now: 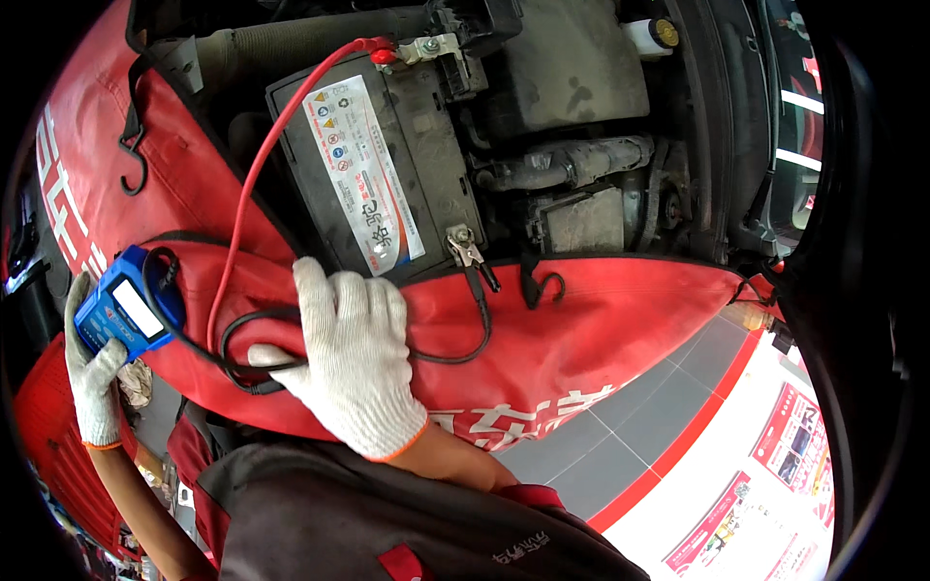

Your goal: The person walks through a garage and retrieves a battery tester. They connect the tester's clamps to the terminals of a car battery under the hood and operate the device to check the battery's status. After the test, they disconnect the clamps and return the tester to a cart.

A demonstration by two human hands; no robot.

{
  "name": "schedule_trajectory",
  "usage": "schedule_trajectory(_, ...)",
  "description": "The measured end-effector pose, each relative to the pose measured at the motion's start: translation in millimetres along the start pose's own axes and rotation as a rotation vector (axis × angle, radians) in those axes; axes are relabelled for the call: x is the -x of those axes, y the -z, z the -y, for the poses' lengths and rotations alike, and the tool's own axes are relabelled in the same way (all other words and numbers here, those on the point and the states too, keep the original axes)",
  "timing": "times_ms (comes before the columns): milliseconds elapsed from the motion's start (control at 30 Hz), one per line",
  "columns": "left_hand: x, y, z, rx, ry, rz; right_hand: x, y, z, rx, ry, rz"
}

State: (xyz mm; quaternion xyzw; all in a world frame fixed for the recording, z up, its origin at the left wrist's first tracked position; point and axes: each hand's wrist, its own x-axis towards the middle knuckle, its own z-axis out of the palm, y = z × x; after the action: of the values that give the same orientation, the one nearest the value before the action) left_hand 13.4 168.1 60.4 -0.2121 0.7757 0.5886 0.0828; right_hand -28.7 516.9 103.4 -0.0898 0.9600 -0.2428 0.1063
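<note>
My left hand (94, 382), in a white knit glove, grips a blue battery tester (133, 308) with a lit screen, its thumb on the front near the buttons. My gloved right hand (354, 358) is over the red fender cover (542, 320), back up, with thumb and fingers apart. A looped black cable (465, 357) passes by its thumb and partly behind it. Beyond lies a black car battery (426, 165) with a white label. A red cable (254, 174) reaches its far terminal, with a red clamp (385, 54). A metal clamp (465, 247) sits on the near terminal.
Around the battery are a ribbed air hose (310, 41), a dusty black engine housing (572, 68) and a reservoir with a yellow-black cap (665, 33). Metal hooks (134, 165) hang on the fender cover. Grey floor tiles (620, 407) and red-white posters (717, 523) show at right.
</note>
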Motion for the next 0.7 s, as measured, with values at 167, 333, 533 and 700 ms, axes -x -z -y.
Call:
schedule_trajectory(167,2,1,-4,-0.07,0.032,0.036,10,9,1,-0.04,-0.005,0.074)
schedule_trajectory(333,5,-16,-25,-0.059,0.071,0.014,11,9,-3,-0.1,-0.007,0.115)
schedule_trajectory(533,1,-9,-19,-0.067,0.081,0.027,10,11,-7,-0.122,0.013,0.096)
schedule_trajectory(700,-5,-2,-15,-0.129,0.065,0.057,11,9,-5,-0.087,0.01,0.081)
